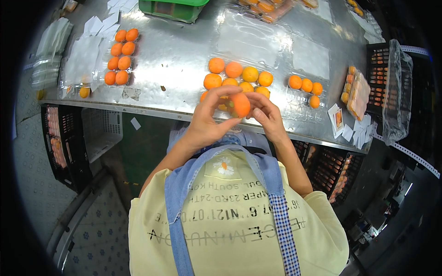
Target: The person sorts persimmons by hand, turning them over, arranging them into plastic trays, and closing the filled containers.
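An orange mandarin is between my two hands, just above the table's front edge. My left hand is curled round its left side, fingers over the top and thumb below. The bent fingers of my right hand meet its right side, with the thumb a little apart. Right behind my hands, several mandarins sit in rows in an open clear plastic pack, partly hidden by my fingers. To the right, another clear pack holds several mandarins along its back and right side.
The metal table bears a filled mandarin pack on the left and a green container at the back. Stacked clear trays stand far left. A closed pack and paper cards lie right, beside black crates.
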Demonstrator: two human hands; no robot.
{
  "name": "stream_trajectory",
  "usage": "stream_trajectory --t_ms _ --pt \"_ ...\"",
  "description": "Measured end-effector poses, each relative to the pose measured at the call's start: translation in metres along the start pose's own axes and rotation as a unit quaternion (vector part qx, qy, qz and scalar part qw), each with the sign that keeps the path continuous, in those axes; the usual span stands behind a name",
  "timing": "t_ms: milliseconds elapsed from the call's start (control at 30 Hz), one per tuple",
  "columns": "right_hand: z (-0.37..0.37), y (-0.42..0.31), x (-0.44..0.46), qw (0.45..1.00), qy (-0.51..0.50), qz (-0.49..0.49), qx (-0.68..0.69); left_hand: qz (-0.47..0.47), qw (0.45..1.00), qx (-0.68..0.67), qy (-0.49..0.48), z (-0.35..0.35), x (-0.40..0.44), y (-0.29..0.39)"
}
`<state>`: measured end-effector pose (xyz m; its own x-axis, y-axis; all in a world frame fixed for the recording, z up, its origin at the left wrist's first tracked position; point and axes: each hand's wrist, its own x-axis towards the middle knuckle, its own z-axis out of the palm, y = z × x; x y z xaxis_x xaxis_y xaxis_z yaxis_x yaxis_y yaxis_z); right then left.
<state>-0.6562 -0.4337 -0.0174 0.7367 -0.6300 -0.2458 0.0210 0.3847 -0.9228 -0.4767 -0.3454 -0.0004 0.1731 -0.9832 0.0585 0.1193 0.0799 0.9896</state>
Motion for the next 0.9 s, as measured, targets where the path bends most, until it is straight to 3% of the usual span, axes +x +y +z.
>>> stream_trajectory --t_ms 167,333,567,767,900 --pt "0.002 0.008 0.003 0.997 -0.026 0.051 0.043 0.097 0.972 0.205 -0.056 -0.004 0.004 0.003" --pt "0.004 0.005 0.002 0.992 -0.03 0.002 0.119 0.016 0.998 0.06 -0.014 -0.006 0.002 0.001" --pt "0.009 -0.001 0.005 0.997 -0.044 -0.055 0.035 -0.039 0.998 -0.051 -0.013 -0.01 0.001 -0.008" --pt "0.01 0.007 0.007 0.994 -0.03 -0.1 -0.028 -0.147 0.978 -0.145 -0.03 -0.006 0.0 -0.005" --pt "0.008 0.008 0.006 0.993 -0.031 -0.097 -0.053 -0.152 0.974 -0.167 -0.01 -0.001 -0.005 -0.005"
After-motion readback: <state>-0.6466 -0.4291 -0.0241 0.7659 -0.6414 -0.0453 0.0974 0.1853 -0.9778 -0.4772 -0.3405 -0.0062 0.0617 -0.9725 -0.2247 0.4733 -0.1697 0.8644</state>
